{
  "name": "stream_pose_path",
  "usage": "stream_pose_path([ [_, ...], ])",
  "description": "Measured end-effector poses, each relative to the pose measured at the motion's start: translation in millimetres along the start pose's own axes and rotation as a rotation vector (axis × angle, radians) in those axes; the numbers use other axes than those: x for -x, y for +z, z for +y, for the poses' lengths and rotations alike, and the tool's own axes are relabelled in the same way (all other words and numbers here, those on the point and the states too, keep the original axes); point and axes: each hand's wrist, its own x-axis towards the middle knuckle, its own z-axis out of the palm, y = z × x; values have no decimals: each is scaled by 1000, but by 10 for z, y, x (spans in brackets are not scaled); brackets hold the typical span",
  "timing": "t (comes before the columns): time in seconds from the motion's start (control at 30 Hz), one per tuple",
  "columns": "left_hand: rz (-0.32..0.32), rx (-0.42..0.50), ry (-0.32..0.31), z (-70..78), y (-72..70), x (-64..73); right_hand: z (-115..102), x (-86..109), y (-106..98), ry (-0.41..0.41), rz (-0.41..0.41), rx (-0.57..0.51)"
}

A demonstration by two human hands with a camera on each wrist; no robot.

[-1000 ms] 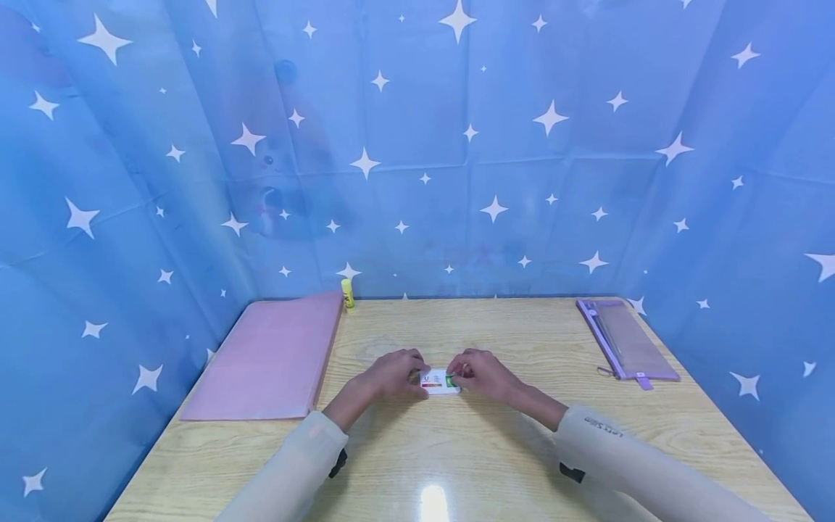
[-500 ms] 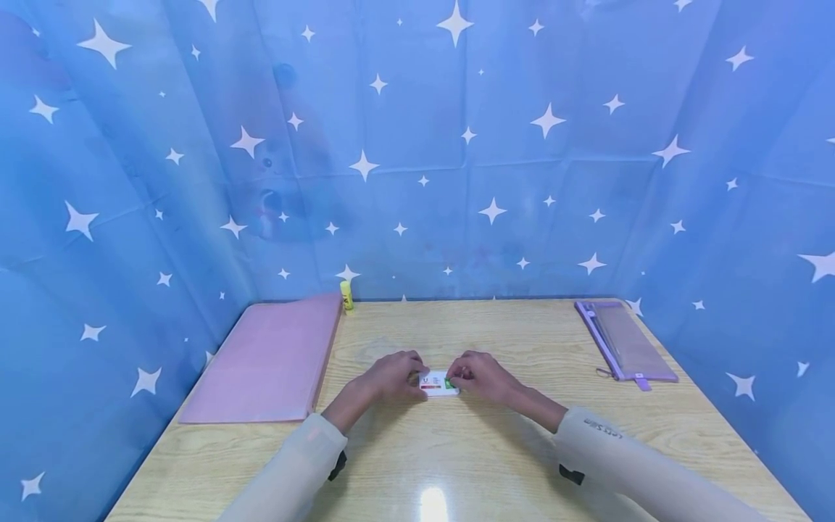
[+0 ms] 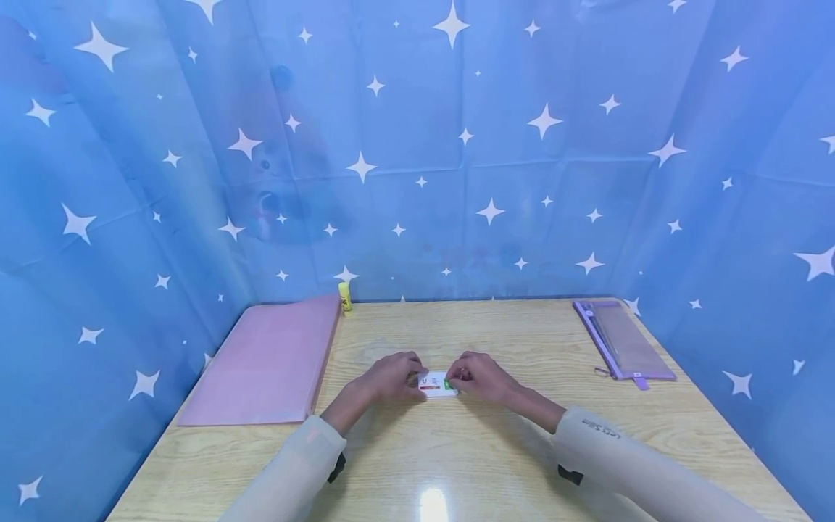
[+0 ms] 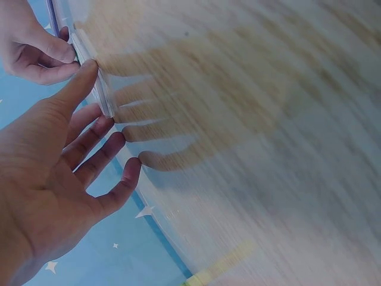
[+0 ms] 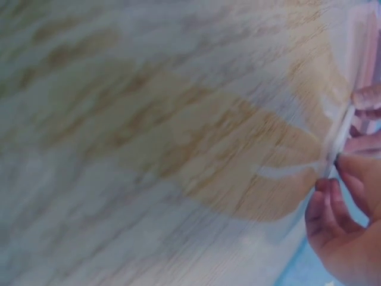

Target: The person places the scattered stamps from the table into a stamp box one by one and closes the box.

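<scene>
A small flat white pack (image 3: 431,383) with dark and red print and a green patch at its right end lies at the middle of the table (image 3: 515,464). My left hand (image 3: 391,377) holds its left end between thumb and fingers. From the other side, my right hand (image 3: 485,378) pinches at the green end with bent fingertips. In the left wrist view the pack (image 4: 105,98) appears edge-on, low against the table, between both hands. The right wrist view shows its thin edge (image 5: 339,137); the right fingertips partly cover the green end.
A pink folder (image 3: 267,362) lies on the left side of the table, with a yellow glue stick (image 3: 346,297) upright by its back corner. At the back right lies a purple zip pouch (image 3: 626,341). A blue star-patterned curtain (image 3: 417,145) surrounds the table.
The head view has tilted and shifted very slightly. Both hands keep nearly the same hold on the white pack, with at most tiny motion of the right fingers.
</scene>
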Motion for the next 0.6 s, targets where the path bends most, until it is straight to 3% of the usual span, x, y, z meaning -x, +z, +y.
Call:
stream_pose_path([
  [0.6, 2, 4, 7, 18, -14, 10, -41, 20, -16, 5, 1, -10],
])
